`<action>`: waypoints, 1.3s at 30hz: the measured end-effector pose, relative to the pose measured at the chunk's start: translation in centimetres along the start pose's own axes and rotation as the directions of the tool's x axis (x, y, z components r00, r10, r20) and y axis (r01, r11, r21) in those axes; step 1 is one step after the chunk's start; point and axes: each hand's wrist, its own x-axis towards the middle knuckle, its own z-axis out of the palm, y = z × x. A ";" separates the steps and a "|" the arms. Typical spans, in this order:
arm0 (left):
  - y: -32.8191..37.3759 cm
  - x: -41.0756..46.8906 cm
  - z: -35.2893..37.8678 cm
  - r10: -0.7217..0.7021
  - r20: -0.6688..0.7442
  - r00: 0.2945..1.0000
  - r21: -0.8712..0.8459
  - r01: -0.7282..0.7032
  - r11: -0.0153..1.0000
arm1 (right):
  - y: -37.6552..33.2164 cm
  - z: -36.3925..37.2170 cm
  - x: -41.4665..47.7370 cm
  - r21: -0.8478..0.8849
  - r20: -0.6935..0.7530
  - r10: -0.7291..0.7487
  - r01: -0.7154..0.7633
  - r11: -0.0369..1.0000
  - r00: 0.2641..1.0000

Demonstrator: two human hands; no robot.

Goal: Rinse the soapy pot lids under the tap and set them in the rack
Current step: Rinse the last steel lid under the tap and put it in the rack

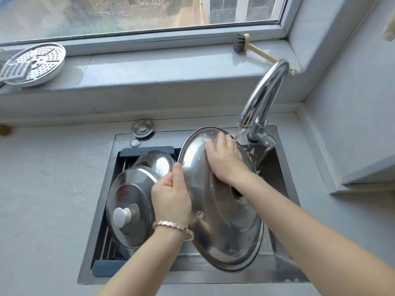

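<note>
A large steel pot lid (pixel 226 227) is held tilted over the sink, its hollow underside facing me. My left hand (pixel 171 195) grips its left rim, thumb over the edge. My right hand (pixel 224 159) lies flat inside the lid near its top edge, fingers spread on the metal. Water runs from the chrome tap (pixel 265 92) onto the lid's upper right rim. Two other lids sit in the rack (pixel 106 263) over the sink's left half: one with a white knob (pixel 128 210), and one behind it (pixel 156 161).
The dark sink (pixel 275 169) is set in a grey counter. On the windowsill stand a perforated steamer plate with a grater (pixel 34 65) at the left and a dish brush (pixel 252 48) at the right. A wall corner juts in at the right.
</note>
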 end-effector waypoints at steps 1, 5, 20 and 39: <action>-0.2 0.3 0.1 -0.002 -0.014 1.000 0.004 0.002 1.000 | -0.7 0.6 -1.5 -0.017 -0.008 -0.159 0.159 0.987 0.987; -0.1 0.7 0.2 -0.024 -0.010 1.000 -0.050 0.023 0.998 | -1.1 0.4 -3.8 -0.078 -0.080 -0.472 0.466 0.881 0.878; -0.3 0.3 1.0 0.062 0.001 0.998 -0.011 -0.062 0.998 | -3.2 0.8 -2.0 0.036 -0.205 -0.231 0.243 0.969 0.951; 1.2 0.8 1.4 0.060 0.046 0.997 -0.042 -0.058 0.997 | -1.7 -2.0 -0.1 0.113 -0.122 -0.116 0.130 0.985 0.986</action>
